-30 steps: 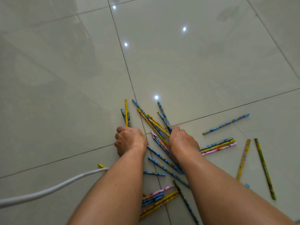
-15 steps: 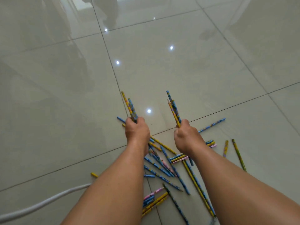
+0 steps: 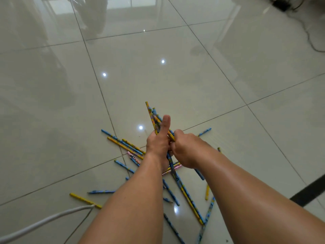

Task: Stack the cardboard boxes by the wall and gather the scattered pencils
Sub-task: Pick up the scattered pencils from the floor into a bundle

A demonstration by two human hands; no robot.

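Observation:
Both hands meet above the tiled floor around one bundle of pencils (image 3: 152, 115), blue and yellow, whose tips stick up past my fingers. My left hand (image 3: 158, 143) grips the bundle with its thumb raised straight. My right hand (image 3: 184, 148) grips the same bundle from the right, touching the left hand. Several loose pencils (image 3: 126, 144) lie scattered on the floor to the left, under my forearms and to the lower right (image 3: 207, 191). No cardboard boxes are in view.
A white cable (image 3: 44, 221) runs in from the lower left across the floor. A dark strip (image 3: 309, 192) lies at the right edge. Dark cables (image 3: 309, 39) trail at the top right. The glossy tiles (image 3: 158, 76) beyond the pencils reflect lights.
Each hand held its own small bunch of pencils apart; now the hands have come together into one bundle, raised higher off the floor. The camera has tilted up.

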